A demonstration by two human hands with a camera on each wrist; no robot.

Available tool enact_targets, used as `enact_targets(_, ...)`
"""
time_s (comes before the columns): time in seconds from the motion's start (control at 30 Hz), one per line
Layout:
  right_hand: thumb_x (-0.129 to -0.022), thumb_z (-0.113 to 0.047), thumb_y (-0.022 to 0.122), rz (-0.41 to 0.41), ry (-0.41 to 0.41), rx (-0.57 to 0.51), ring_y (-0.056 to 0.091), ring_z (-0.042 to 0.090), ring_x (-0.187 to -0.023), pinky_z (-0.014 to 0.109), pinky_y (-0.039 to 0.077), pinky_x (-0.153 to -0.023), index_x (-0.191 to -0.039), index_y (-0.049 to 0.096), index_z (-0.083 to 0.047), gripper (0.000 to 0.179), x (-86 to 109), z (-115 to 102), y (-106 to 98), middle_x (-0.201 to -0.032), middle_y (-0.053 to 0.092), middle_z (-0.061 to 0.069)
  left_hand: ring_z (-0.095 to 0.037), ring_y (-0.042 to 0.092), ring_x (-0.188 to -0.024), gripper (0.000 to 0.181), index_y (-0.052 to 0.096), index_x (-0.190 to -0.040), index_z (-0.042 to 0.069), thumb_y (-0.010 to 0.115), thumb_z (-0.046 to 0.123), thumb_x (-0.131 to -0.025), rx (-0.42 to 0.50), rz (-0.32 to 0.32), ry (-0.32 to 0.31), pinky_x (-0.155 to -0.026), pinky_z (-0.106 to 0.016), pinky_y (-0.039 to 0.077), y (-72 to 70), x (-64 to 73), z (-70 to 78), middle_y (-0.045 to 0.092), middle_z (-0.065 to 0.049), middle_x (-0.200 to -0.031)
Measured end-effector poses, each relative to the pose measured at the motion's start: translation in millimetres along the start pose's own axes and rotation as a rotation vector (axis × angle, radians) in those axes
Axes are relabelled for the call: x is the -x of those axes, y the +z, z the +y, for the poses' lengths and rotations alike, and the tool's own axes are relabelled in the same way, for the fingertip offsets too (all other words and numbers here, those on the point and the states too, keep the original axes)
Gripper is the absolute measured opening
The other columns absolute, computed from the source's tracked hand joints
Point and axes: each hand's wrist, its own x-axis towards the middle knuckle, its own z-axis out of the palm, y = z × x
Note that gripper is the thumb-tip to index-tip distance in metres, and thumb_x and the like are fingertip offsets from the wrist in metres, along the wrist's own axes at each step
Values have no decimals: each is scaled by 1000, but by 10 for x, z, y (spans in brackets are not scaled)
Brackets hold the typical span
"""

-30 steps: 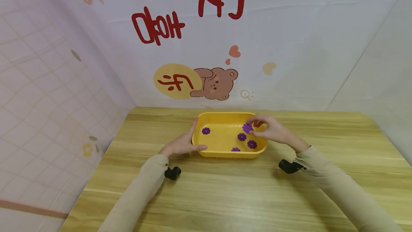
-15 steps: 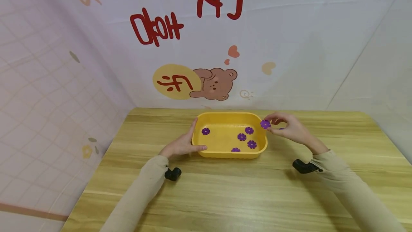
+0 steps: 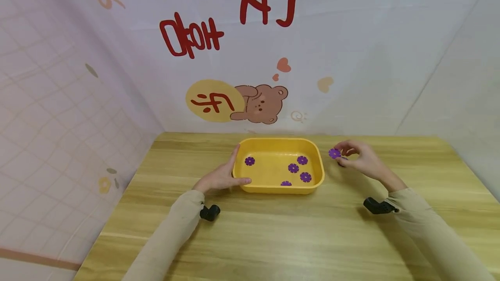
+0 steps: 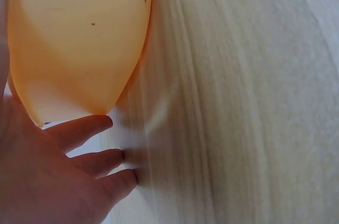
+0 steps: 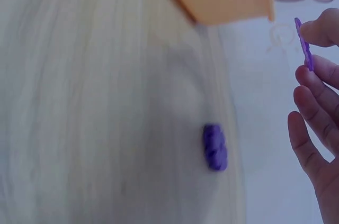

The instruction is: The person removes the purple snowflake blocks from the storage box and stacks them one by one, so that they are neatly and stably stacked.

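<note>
A yellow plastic basin (image 3: 281, 189) stands on the table, several purple notched snowflake discs (image 3: 293, 168) lying flat in it. My left hand (image 3: 222, 176) holds its left end, thumb over the front rim and a finger along the side; in the left wrist view the fingers (image 4: 85, 131) reach its outer wall and the tabletop. Right of the basin, my right hand (image 3: 361, 159) pinches one purple snowflake disc (image 3: 334, 153) between thumb and finger; it shows edge-on in the right wrist view. A small purple stack (image 5: 214, 147) stands on the table near that hand, partly hidden by it in the head view.
The wood-grain table (image 3: 250, 237) ends at the back against a white wall cloth (image 3: 351, 55) printed with a bear and red characters. Another patterned cloth (image 3: 50, 120) hangs on the left. Both wrists carry black camera mounts (image 3: 209, 213).
My right hand has lifted one purple snowflake disc out of the basin and carried it right, past the rim, to above the stack. The left hand and basin have stayed put.
</note>
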Motion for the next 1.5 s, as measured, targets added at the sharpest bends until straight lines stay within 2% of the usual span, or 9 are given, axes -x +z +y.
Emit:
enact_targets(0.2,-80,1,77,-37,85,35,60,23,-83,36,53,-75,-104,67,4,26,65,392,3,-97,68,13,-38,42,-129,120,-22,-151,31,72,54,-81,-4,7,2,-108,-48,29,11,0,-27,17,-23,-156)
enact_targets(0.4,-83,-5,76,-112,105,1,60,22,-87,31,52,-78,-105,67,1,24,112,604,-52,-97,67,10,-37,42,-129,120,-21,-151,29,73,52,-81,0,3,1,-109,-47,28,11,-5,-26,17,-22,-156)
enact_targets(0.67,-86,-3,73,-157,130,-23,61,19,-92,27,52,-80,-106,66,3,23,154,701,-76,-101,66,14,-36,41,-129,120,-21,-151,32,74,51,-81,7,-2,-13,-109,-47,28,16,-12,-34,17,-22,-156)
enact_targets(0.8,-85,1,73,-173,121,-60,61,25,-91,27,54,-78,-107,64,6,24,165,734,-74,-103,65,18,-36,42,-129,121,-21,-151,31,75,52,-80,18,-5,-7,-109,-47,28,13,-26,-25,20,-23,-155)
enact_targets(0.93,-84,2,72,-175,122,-52,61,27,-90,30,54,-77,-107,64,6,24,163,785,-81,-103,65,18,-34,42,-129,121,-21,-151,30,75,51,-80,31,-8,3,-110,-45,27,9,-31,-28,19,-22,-155)
enact_targets(1.1,-85,1,71,-189,142,-24,62,24,-90,26,53,-78,-107,64,6,23,137,872,-74,-102,65,17,-33,44,-127,121,-21,-152,26,75,48,-82,31,-7,1,-110,-45,26,-4,-15,-29,22,-24,-154)
enact_targets(1.37,-84,4,71,-166,107,-35,61,15,-89,21,52,-76,-105,64,8,23,159,914,-77,-99,64,19,-28,53,-116,121,-22,-151,30,75,49,-81,31,-7,-2,-108,-44,31,4,-32,-42,32,-25,-149)
enact_targets(1.5,-83,4,72,-156,102,-44,61,15,-89,21,52,-76,-105,64,9,24,173,904,-70,-100,64,21,-26,53,-115,120,-21,-151,31,75,48,-81,38,-5,-2,-108,-43,31,6,-37,-50,32,-24,-150)
